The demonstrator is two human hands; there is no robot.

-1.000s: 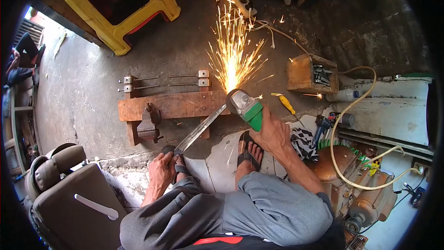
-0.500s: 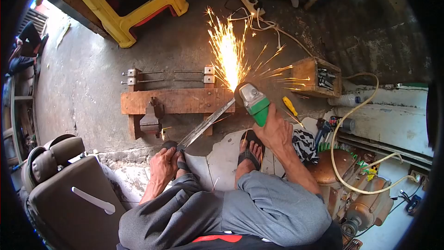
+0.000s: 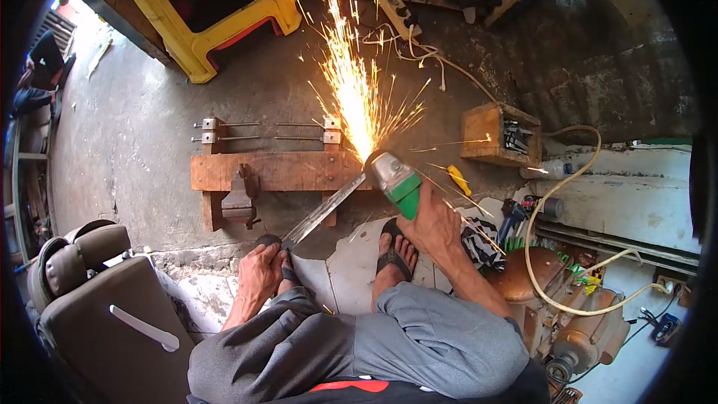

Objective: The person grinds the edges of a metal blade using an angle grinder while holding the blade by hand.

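My right hand (image 3: 432,226) is wrapped round the green rear body of an angle grinder (image 3: 402,188). Its disc meets the far end of a long metal blade (image 3: 326,212), and a bright spray of sparks (image 3: 354,97) shoots away from that contact. My left hand (image 3: 259,272) is closed on the blade's near, dark end, beside my sandalled left foot. The blade slants up to the right and its far end lies against the edge of a low wooden bench (image 3: 292,172). A small vise (image 3: 240,198) is fixed to the bench's left part.
A yellow stool (image 3: 202,45) stands beyond, with a power strip (image 3: 396,9) to its right. On the right are a wooden box (image 3: 482,131), a yellow-handled screwdriver (image 3: 458,179), a looping cable (image 3: 529,247) and a rusty motor (image 3: 591,329). A brown seat (image 3: 112,322) is at left.
The grinder and my right hand have shifted slightly left and down in view, along the blade's edge. The spark spray leans more to the left. My left hand keeps its hold.
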